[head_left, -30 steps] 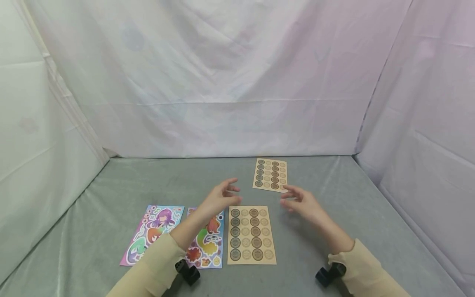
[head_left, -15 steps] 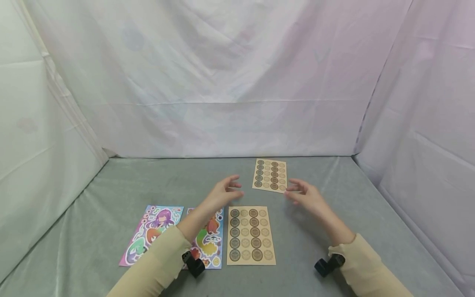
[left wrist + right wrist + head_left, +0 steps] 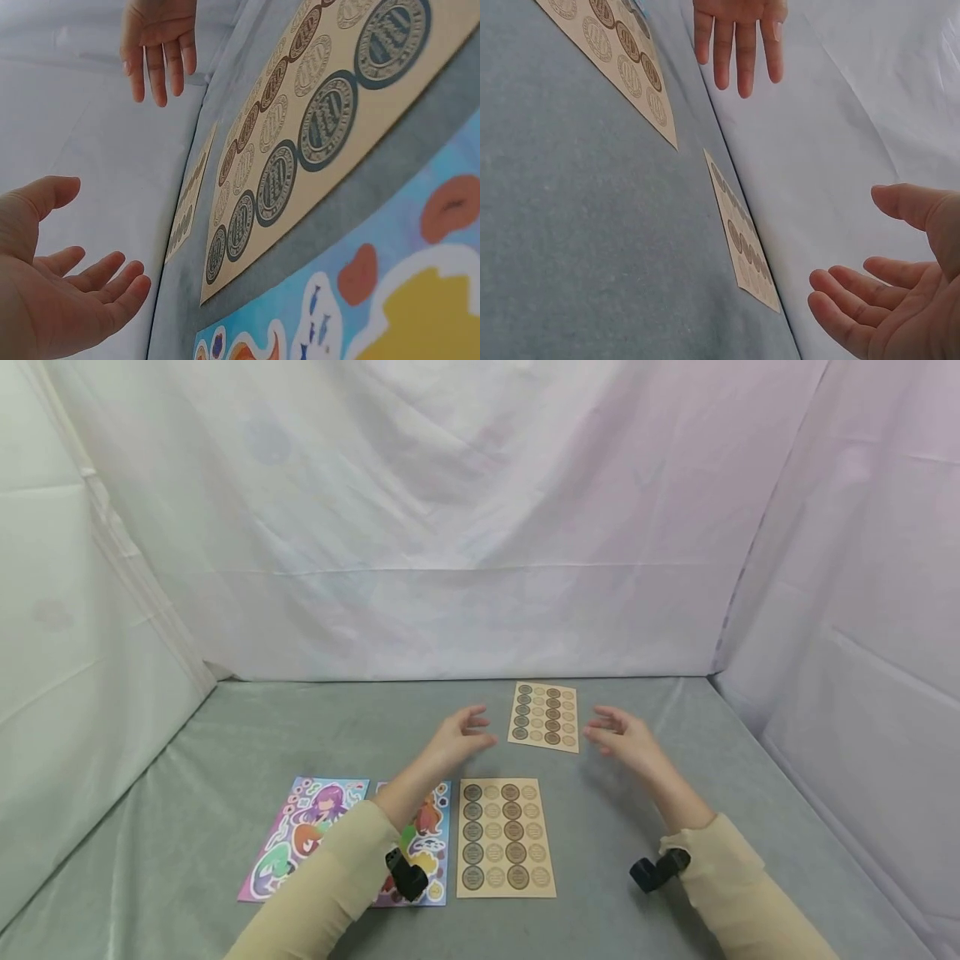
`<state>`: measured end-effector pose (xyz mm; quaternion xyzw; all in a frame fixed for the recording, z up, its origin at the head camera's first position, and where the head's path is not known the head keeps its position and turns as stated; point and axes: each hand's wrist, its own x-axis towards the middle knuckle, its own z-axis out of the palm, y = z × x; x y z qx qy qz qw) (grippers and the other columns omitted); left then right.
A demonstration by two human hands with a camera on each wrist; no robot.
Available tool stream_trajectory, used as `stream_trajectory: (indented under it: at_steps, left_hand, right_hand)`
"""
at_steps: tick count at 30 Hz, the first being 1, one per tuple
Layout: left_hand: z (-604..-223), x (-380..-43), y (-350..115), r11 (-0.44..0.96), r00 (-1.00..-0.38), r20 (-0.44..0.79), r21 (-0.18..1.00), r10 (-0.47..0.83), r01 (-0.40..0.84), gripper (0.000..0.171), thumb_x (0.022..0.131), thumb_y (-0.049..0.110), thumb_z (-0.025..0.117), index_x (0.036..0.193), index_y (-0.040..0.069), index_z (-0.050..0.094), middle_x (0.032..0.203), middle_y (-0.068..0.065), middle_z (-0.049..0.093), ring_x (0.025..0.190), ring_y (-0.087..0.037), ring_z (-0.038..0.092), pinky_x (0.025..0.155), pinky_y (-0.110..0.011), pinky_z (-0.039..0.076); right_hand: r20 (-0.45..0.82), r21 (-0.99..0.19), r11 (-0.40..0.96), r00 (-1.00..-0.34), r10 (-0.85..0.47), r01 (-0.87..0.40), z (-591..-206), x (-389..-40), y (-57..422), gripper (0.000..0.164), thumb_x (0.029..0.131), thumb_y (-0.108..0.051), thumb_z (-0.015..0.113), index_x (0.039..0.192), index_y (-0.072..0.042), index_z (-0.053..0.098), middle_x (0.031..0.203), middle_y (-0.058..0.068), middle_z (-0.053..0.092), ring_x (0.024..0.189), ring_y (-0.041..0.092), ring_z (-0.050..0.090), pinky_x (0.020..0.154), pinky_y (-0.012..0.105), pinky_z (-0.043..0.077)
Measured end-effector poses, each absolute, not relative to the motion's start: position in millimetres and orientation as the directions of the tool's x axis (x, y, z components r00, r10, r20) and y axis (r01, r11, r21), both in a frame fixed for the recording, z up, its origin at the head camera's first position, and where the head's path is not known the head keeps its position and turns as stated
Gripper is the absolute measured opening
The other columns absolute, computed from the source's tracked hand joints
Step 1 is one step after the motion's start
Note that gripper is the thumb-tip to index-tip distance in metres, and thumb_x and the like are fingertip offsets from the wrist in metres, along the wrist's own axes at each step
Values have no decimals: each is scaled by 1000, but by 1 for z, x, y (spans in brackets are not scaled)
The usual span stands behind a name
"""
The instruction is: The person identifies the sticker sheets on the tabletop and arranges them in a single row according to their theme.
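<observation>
A tan sheet of round stickers (image 3: pixel 547 717) lies slightly askew near the back of the table. My left hand (image 3: pixel 450 745) is held above the table to its left, fingers relaxed and holding nothing. On the other side, my right hand (image 3: pixel 628 742) hovers close to the sheet's right edge, also holding nothing. Both palms face inward, as the left wrist view shows with the left hand (image 3: pixel 67 289) and the right wrist view with the right hand (image 3: pixel 900 289). A second tan sticker sheet (image 3: pixel 505 839) lies flat nearer the front, between the forearms.
Two colourful cartoon sticker sheets lie at the front left: a pink and blue one (image 3: pixel 292 835) and a blue one (image 3: pixel 438 847) partly covered by the left forearm. The grey cloth table (image 3: pixel 592 893) is bordered by white curtains (image 3: pixel 480 618) at the back and sides.
Both hands have moved forward, away from the body. The right hand has also shifted a little to the right, off the far sheet's corner. The sheets have stayed in place.
</observation>
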<state>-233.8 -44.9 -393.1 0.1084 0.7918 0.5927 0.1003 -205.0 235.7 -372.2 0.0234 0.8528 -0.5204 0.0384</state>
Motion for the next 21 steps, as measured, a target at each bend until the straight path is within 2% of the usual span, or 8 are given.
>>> stream_trajectory:
  at_steps: [5, 14, 21]
  left_hand:
    - [-393, -241, -41, 245, -958, -8, 967, 286, 65, 67, 85, 14, 71, 144, 6, 40, 137, -17, 50, 122, -33, 50, 97, -46, 44]
    - [-398, -253, -34, 213, -965, -1, 975, 263, 57, 65, 87, 14, 69, 145, 7, 40, 138, -16, 49, 123, -33, 49, 98, -46, 43]
    - [-402, -259, -26, 189, -969, -14, 981, 248, 34, 66, 88, 21, 69, 145, 8, 39, 138, -16, 49, 124, -34, 47, 95, -46, 45]
  right_hand:
    - [-94, -892, 443, -995, 14, 90, -377, -213, 238, 64, 96, -22, 59, 148, 2, 28, 142, 26, 41, 123, 37, 47, 95, 45, 45]
    - [-97, -900, 421, -994, 46, 107, -386, -224, 236, 65, 96, -23, 58, 148, 1, 28, 144, 25, 38, 126, 37, 45, 97, 45, 44]
    - [-100, -909, 398, -992, 79, 123, -394, -232, 233, 67, 97, -28, 58, 149, 0, 27, 145, 24, 37, 127, 37, 43, 98, 44, 43]
